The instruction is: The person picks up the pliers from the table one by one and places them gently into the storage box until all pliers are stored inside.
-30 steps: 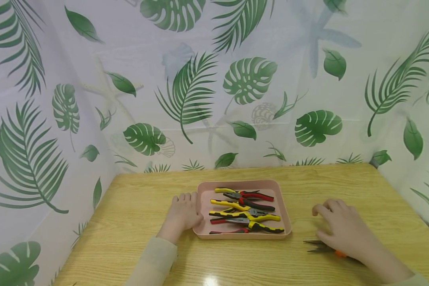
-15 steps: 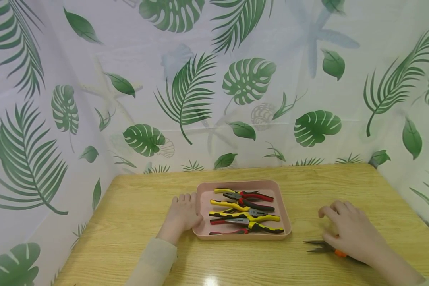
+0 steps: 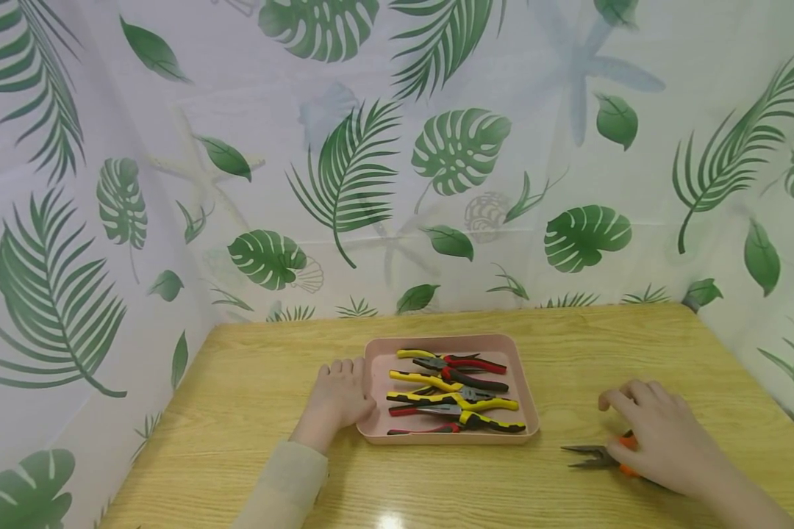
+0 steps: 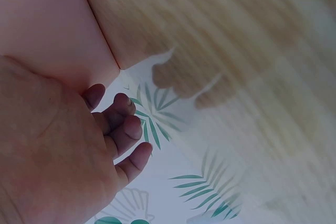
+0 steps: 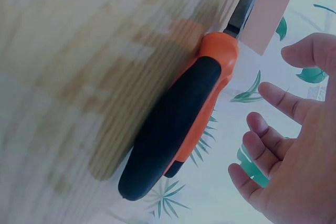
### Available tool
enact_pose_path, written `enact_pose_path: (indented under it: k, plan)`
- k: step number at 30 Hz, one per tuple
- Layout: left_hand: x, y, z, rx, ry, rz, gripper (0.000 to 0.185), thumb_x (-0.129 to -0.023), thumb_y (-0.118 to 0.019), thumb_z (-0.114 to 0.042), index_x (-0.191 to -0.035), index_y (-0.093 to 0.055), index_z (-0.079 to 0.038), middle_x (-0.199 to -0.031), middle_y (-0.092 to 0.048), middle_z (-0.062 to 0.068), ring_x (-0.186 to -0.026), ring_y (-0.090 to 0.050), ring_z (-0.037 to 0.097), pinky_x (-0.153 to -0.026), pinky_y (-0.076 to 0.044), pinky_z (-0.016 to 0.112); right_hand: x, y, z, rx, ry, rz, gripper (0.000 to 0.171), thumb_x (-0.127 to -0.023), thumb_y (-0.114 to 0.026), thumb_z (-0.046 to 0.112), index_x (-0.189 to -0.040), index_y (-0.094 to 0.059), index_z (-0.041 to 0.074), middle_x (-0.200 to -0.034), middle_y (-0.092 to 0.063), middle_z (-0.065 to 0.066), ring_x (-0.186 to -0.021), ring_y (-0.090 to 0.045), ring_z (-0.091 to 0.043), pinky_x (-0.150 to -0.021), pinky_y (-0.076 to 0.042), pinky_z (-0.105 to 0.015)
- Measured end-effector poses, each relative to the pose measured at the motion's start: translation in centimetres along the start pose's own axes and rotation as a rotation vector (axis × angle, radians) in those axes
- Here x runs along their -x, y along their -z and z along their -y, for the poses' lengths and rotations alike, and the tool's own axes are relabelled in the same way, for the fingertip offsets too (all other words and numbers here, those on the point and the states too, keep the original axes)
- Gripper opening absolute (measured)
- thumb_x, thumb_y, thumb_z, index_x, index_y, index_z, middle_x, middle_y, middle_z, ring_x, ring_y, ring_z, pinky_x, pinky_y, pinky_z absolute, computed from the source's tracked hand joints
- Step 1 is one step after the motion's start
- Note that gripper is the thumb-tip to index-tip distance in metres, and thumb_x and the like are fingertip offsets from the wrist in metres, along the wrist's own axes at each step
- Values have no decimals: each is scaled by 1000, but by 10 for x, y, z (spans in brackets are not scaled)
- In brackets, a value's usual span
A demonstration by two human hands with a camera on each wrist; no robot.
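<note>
The right hand [image 3: 662, 441], fingers spread and gripping nothing, covers most of the orange-handled pliers [image 3: 592, 457]; the left hand [image 3: 337, 397], loosely curled, rests against the pink tray [image 3: 370, 382].

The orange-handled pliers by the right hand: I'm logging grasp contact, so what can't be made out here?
- Head view: the right hand covers the handles of the orange-handled pliers; contact is hidden.
- Right wrist view: the fingers look apart from the handle, but the plier tips are cut off by the top edge.
- Left wrist view: blurred; only the left hand beside the pink tray shows.
- Head view: tools in the tray overlap, so the count is unclear.
</note>
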State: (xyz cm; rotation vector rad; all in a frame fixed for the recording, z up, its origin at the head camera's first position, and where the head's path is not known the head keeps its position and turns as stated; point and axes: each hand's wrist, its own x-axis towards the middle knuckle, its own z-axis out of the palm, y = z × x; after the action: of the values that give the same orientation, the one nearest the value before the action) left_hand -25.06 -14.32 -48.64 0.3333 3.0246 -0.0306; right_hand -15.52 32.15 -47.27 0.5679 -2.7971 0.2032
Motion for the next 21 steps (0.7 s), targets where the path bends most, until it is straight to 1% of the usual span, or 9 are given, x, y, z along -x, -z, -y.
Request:
enact_pose_path:
  k: [7, 11, 17, 18, 21]
  plan:
    - [3, 7, -2, 7, 2, 6, 57, -95, -58, -38, -140, -48, -4, -131, -60, 16, -119, -54, 33, -103, -42, 50, 4, 1, 2, -1, -8, 6, 38, -77, -85, 29, -110, -68, 23, -102, -59, 4, -93, -54, -21, -72, -44, -45]
    - [5, 9, -3, 8, 2, -4, 57, -95, -59, -37, -139, -49, -3, -131, -60, 16, -119, -55, 33, -104, -42, 51, 5, 1, 1, -4, -6, 10, 39, -76, -86, 28, -110, -68, 22, -102, -58, 4, -93, -53, -20, -73, -44, -45]
    - [2, 3, -2, 15, 10, -4, 62, -94, -58, -37, -144, -47, -3, -137, -60, 18, -127, -55, 35, -109, -41, 53, 8, 0, 0, -9, -3, 21, 41, -75, -87, 30, -110, -68, 22, -101, -57, 5, -92, -52, -17, -72, -42, -42]
    - [2, 2, -2, 16, 11, -3, 63, -94, -58, -37, -145, -47, -2, -139, -59, 18, -128, -54, 35, -111, -41, 54, 9, -1, 0, -10, -5, 27, 41, -76, -87, 31, -111, -68, 22, -101, -57, 6, -92, -52, -17, -73, -43, -43]
    - [1, 2, -1, 23, 15, -2, 63, -93, -59, -38, -144, -47, -3, -138, -60, 18, -127, -55, 35, -110, -41, 54, 11, -2, 0, -9, -10, 36, 42, -75, -88, 31, -111, -68, 22, -102, -57, 6, -94, -54, -18, -75, -45, -45]
